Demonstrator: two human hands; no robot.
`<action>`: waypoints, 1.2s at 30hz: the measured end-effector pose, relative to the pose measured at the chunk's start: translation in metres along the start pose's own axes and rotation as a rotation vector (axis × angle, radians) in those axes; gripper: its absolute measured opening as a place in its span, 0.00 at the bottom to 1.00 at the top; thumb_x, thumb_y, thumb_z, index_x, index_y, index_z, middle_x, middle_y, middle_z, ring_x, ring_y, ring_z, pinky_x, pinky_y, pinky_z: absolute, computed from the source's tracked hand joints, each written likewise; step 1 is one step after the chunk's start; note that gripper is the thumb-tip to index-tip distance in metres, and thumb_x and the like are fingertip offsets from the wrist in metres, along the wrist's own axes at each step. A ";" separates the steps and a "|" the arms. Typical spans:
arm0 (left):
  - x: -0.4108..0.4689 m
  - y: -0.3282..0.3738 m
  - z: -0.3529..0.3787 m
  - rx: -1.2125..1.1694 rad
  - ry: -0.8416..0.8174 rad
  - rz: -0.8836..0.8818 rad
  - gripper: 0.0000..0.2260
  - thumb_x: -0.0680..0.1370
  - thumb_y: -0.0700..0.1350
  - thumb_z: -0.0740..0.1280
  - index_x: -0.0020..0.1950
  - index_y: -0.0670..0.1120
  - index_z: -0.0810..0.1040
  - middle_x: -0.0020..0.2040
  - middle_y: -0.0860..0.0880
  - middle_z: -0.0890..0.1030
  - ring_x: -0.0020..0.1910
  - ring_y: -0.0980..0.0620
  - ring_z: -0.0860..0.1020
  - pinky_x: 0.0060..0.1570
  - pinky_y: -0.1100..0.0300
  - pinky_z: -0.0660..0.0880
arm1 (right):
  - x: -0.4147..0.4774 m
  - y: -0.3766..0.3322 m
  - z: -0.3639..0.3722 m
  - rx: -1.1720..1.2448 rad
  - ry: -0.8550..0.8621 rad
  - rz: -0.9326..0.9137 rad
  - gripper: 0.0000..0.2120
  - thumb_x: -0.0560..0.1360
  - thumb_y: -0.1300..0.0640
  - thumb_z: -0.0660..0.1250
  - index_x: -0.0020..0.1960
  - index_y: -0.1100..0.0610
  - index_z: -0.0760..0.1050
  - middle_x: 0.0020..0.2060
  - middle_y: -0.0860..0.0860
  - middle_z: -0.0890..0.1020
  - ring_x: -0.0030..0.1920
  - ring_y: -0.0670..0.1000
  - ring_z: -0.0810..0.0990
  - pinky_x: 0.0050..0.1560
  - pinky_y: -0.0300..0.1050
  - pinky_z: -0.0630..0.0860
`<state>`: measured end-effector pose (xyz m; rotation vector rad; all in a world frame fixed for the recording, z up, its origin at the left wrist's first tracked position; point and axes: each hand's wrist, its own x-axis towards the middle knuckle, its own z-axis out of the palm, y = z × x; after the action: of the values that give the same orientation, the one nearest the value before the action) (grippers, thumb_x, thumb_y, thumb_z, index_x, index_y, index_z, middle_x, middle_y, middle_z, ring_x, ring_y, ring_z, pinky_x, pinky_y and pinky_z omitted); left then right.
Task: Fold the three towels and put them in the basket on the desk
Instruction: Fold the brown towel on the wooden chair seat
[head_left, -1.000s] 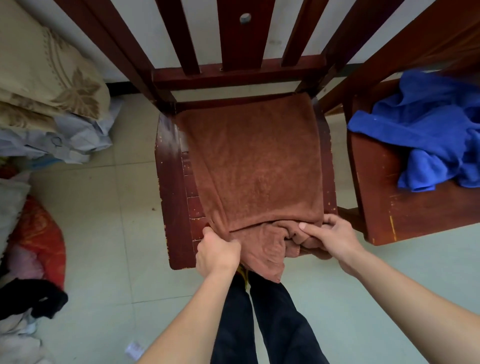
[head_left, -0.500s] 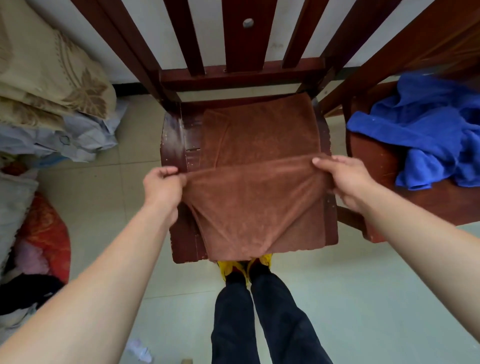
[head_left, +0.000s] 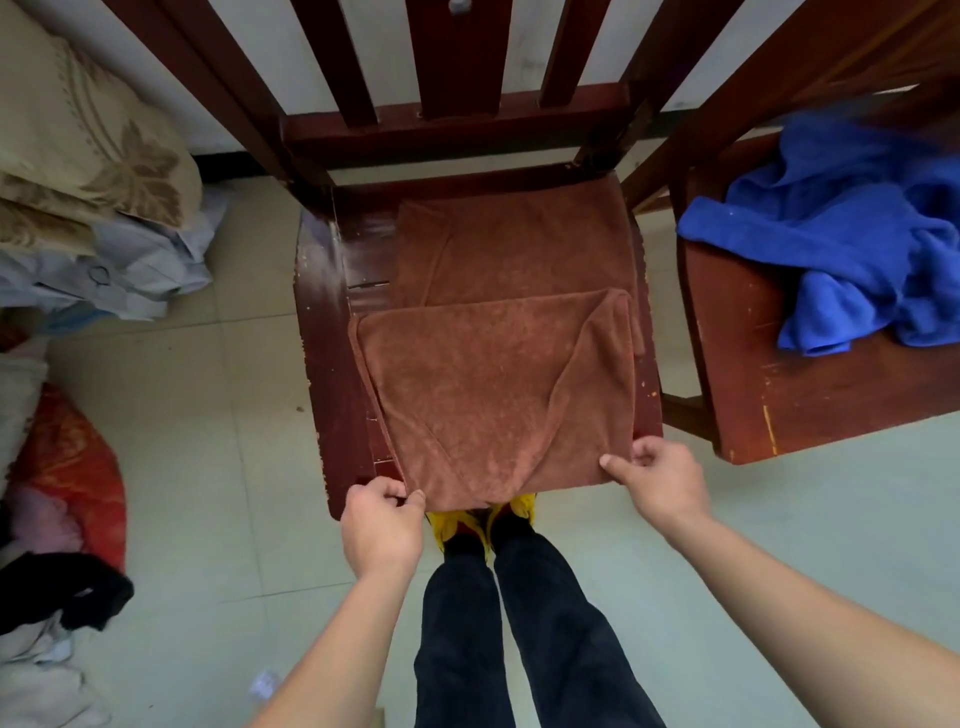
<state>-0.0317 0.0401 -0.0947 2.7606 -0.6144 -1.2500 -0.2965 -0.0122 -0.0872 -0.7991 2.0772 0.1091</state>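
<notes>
A brown towel (head_left: 493, 374) lies on the seat of a dark red wooden chair (head_left: 332, 332), its near part folded over the far part, the fold edge crossing the seat's middle. My left hand (head_left: 382, 525) pinches the towel's near left corner at the seat's front edge. My right hand (head_left: 657, 480) pinches the near right corner. A crumpled blue towel (head_left: 852, 244) lies on a second wooden chair (head_left: 779, 395) to the right. No basket or desk is in view.
Piled bedding and cushions (head_left: 88, 171) stand at the left, with red (head_left: 72, 467) and black cloth (head_left: 62, 587) on the floor below. My legs and yellow shoes (head_left: 483, 514) are just in front of the chair. Pale floor tiles surround it.
Both hands lifted the towel's hanging near part up over the seat and laid it down as a fold, then came back to the front edge and now pinch the near corners.
</notes>
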 end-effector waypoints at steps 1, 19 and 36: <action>0.000 0.001 -0.001 0.007 0.019 0.024 0.07 0.72 0.44 0.71 0.38 0.46 0.75 0.37 0.46 0.79 0.39 0.45 0.76 0.37 0.58 0.67 | -0.001 0.005 0.002 0.007 -0.014 0.002 0.14 0.70 0.48 0.74 0.34 0.55 0.74 0.34 0.52 0.83 0.40 0.57 0.81 0.44 0.51 0.77; 0.073 0.176 -0.061 0.212 0.286 0.679 0.14 0.73 0.54 0.69 0.52 0.47 0.76 0.52 0.45 0.80 0.53 0.42 0.77 0.49 0.50 0.73 | 0.069 -0.142 -0.073 -0.105 0.286 -0.360 0.20 0.74 0.45 0.69 0.61 0.53 0.75 0.54 0.52 0.81 0.55 0.55 0.79 0.53 0.47 0.73; 0.117 0.191 -0.077 0.328 0.338 0.860 0.14 0.74 0.43 0.65 0.59 0.47 0.77 0.57 0.42 0.76 0.58 0.41 0.73 0.54 0.49 0.71 | 0.086 -0.176 -0.048 -0.370 0.365 -0.868 0.18 0.74 0.56 0.66 0.64 0.52 0.73 0.59 0.55 0.74 0.60 0.57 0.73 0.52 0.56 0.75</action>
<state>0.0303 -0.1880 -0.0870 2.3173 -1.8041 -0.5084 -0.2636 -0.2113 -0.0863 -1.9979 1.8649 -0.1474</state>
